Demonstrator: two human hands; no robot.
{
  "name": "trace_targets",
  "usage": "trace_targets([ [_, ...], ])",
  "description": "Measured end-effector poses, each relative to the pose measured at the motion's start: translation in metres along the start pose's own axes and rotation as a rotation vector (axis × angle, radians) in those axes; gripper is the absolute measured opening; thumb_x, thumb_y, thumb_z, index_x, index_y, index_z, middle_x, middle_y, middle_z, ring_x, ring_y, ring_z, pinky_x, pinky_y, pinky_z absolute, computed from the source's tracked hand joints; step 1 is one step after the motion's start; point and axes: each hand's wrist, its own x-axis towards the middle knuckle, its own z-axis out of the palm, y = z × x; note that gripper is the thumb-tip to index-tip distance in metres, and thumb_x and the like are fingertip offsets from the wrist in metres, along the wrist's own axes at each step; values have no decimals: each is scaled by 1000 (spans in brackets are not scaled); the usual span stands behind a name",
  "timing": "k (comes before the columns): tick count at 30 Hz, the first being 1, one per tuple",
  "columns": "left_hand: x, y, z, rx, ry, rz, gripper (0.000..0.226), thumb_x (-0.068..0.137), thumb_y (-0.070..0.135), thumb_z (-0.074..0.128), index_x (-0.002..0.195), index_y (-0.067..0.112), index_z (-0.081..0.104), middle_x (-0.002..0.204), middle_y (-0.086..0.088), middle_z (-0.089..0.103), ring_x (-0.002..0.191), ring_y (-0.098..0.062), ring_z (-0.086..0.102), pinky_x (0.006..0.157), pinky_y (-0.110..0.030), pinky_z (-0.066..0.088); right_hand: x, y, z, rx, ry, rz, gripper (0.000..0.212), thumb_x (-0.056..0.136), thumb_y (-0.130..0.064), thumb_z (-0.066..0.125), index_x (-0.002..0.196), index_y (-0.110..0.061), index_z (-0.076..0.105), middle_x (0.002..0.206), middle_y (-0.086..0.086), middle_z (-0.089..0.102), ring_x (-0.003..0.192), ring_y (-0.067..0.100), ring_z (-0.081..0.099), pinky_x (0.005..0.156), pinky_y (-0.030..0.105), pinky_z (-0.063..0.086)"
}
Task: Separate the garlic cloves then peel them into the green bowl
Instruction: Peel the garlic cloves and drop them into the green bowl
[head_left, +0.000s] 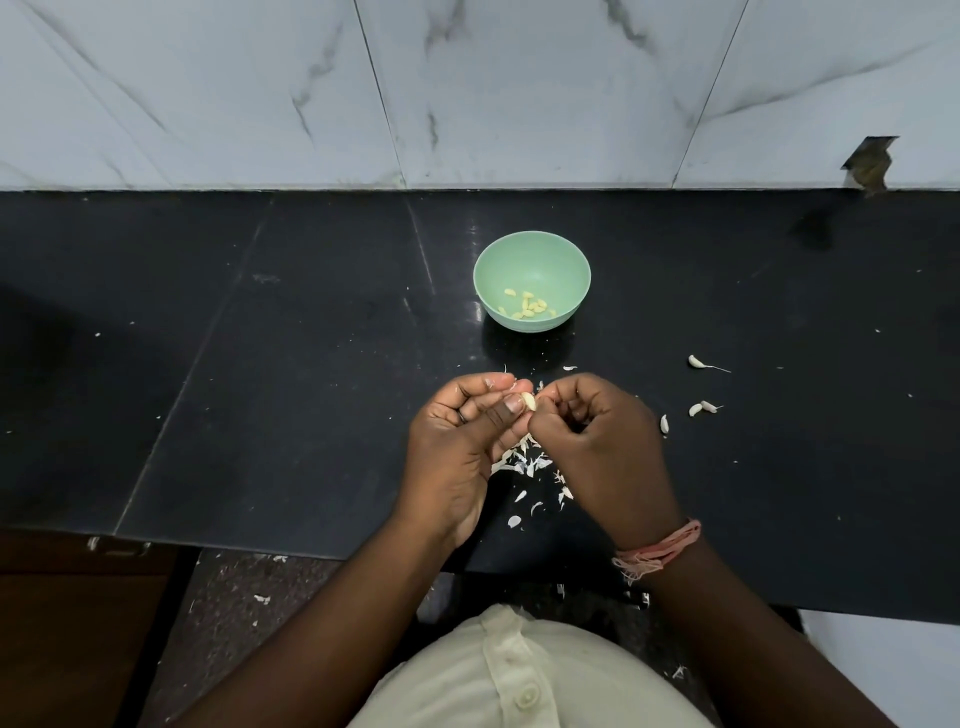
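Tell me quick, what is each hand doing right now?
Left hand: closed on a garlic clove, pinched at thumb and fingertips.
Right hand: curled shut, fingertips at the same clove, apparently picking its skin.

A single head view looks steeply down and forward from above the person's chest. It sits close: the hands, left (467, 441) and right (597, 447), fill the middle of the frame, with forearms and shirt (498, 670) below them. Beyond the hands the table (260, 364) runs across the frame, the bowl (531, 249) just past them, and the tiled wall (467, 88) fills the top. The wide lens bends the table edges. No second view shares the scene.
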Motion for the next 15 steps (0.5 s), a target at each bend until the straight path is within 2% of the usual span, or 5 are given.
trace_targets([
  [5, 0, -2, -2, 25, 13, -4, 19, 82, -3, 69, 101, 4, 69, 102, -14, 75, 94, -20, 73, 81, -28, 61, -3, 2, 2, 39, -27, 30, 14, 86, -10, 70, 76, -19, 68, 66, -10, 66, 57, 4, 57, 57, 13, 43],
  [10, -1, -4, -1, -58, 34, 16, 19, 81, -5, 69, 99, 1, 68, 99, -16, 74, 95, -22, 73, 78, -26, 60, -4, 2, 3, 152, -33, 83, 14, 94, -13, 65, 89, -24, 72, 78, -8, 73, 64, 8, 67, 65, 25, 50],
  [15, -3, -5, -3, 8, 34, 78, 19, 87, -12, 65, 99, 2, 68, 102, -19, 73, 95, -22, 72, 76, -24, 58, -7, 1, 2, 172, -34, 71, 7, 90, -16, 73, 91, -23, 74, 82, -7, 75, 70, 15, 71, 69, 38, 60],
])
